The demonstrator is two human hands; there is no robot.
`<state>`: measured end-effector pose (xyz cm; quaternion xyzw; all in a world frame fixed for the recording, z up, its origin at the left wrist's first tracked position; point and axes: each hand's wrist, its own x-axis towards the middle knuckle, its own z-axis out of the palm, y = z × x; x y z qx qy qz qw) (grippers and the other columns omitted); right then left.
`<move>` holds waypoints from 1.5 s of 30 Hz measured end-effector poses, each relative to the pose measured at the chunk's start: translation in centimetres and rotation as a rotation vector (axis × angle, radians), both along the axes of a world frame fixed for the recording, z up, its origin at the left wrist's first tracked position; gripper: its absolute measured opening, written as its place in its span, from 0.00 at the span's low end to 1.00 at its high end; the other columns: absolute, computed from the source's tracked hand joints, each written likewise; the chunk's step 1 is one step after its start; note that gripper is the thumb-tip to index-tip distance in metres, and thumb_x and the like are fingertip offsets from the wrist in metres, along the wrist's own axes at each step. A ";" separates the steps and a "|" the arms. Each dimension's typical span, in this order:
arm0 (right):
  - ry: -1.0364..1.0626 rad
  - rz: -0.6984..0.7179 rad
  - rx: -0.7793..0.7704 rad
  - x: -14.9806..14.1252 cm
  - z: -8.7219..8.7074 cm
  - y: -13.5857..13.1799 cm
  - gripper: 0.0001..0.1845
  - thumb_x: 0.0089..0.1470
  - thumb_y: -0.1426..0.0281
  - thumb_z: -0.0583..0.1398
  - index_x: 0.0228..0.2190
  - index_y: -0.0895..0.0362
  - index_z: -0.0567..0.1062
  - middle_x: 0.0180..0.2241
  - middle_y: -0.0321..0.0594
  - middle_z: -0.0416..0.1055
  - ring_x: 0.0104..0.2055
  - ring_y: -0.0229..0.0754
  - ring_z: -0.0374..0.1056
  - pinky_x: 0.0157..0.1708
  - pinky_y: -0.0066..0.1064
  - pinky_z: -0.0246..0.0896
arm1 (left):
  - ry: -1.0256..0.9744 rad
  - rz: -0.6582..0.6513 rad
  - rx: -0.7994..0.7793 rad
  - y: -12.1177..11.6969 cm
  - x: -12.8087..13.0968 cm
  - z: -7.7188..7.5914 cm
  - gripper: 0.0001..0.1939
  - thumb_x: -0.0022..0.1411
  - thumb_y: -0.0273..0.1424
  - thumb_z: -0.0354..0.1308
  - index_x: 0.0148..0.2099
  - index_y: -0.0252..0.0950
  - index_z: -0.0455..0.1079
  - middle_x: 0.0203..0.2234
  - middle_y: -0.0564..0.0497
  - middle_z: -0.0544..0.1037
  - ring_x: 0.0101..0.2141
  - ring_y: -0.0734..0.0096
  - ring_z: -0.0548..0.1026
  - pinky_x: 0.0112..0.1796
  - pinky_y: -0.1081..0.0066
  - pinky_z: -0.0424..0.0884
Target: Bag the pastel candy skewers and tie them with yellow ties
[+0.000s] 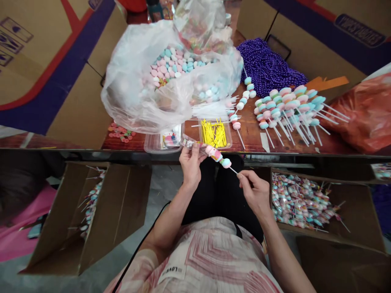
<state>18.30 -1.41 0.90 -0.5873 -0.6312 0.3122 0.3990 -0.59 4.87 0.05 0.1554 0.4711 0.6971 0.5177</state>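
Note:
A candy skewer (220, 158) with pink, white and blue marshmallow pieces is held over my lap, in front of the table edge. My right hand (255, 191) pinches the bare end of its white stick. My left hand (191, 162) is closed on a small clear wrapper (192, 144) that sits over the skewer's far end. Just beyond, on the table, a clear tray of yellow twist ties (214, 135) stands beside a second clear tray (166, 141) with small cards.
A big clear bag of pastel marshmallows (171, 77) sits on the brown table (253, 134), with finished skewers (290, 108), purple beads (269, 67) and a red bag (366, 114) to the right. Cardboard boxes (308, 199) (91, 203) with wrapped skewers flank my knees.

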 end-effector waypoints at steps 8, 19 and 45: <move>0.110 0.141 -0.230 0.6 0.7 -0.2 0.14 0.63 0.63 0.56 0.28 0.56 0.72 0.16 0.28 0.59 0.19 0.32 0.55 0.21 0.26 0.50 | -0.050 -0.023 0.016 0.1 -0.1 -0.4 0.21 0.55 0.48 0.67 0.37 0.39 0.65 0.28 0.51 0.82 0.32 0.66 0.83 0.38 0.68 0.77; 0.109 0.101 -0.224 -1.1 -0.5 -0.7 0.13 0.63 0.64 0.56 0.28 0.55 0.71 0.15 0.28 0.61 0.18 0.32 0.57 0.22 0.26 0.51 | -0.041 -0.098 -0.020 -0.9 1.0 -0.2 0.23 0.54 0.51 0.66 0.40 0.40 0.66 0.30 0.50 0.83 0.39 0.61 0.83 0.40 0.66 0.77; 0.729 0.076 -0.527 -4.5 -1.4 -0.2 0.16 0.58 0.57 0.61 0.27 0.56 0.72 0.11 0.24 0.56 0.11 0.28 0.44 0.13 0.24 0.36 | -0.107 -0.333 -0.060 -2.3 0.0 0.0 0.22 0.51 0.45 0.71 0.39 0.35 0.72 0.35 0.44 0.83 0.37 0.59 0.83 0.38 0.68 0.76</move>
